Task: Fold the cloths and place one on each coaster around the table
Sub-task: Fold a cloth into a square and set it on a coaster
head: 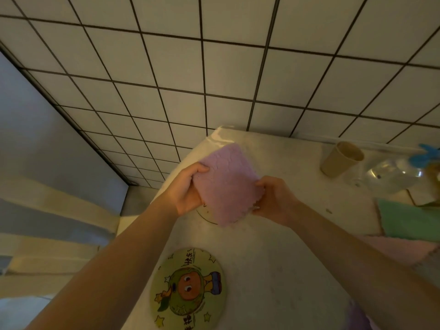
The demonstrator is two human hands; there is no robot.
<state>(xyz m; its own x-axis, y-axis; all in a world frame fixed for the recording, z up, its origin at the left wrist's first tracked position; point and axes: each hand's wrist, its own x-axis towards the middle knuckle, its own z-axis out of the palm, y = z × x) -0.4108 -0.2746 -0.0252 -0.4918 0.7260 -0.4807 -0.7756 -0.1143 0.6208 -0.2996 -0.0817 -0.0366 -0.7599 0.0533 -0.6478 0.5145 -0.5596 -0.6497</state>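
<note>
A folded pink cloth (227, 184) is held just above the white table (273, 258) near its far left corner. My left hand (187, 189) grips its left edge, thumb on top. Its right edge is pinched by my right hand (273, 198). Under the cloth, a round coaster (207, 215) shows only as a thin arc of rim. A second round coaster (188, 288) with a cartoon figure lies nearer to me on the table's left side. A green cloth (409, 221) lies over another pink cloth (400, 251) at the right.
A beige paper cup (340, 158) stands at the back right beside a clear glass vessel (390, 175) and a blue object (426, 154). A tiled wall rises behind the table. The table's left edge drops off beside my left forearm.
</note>
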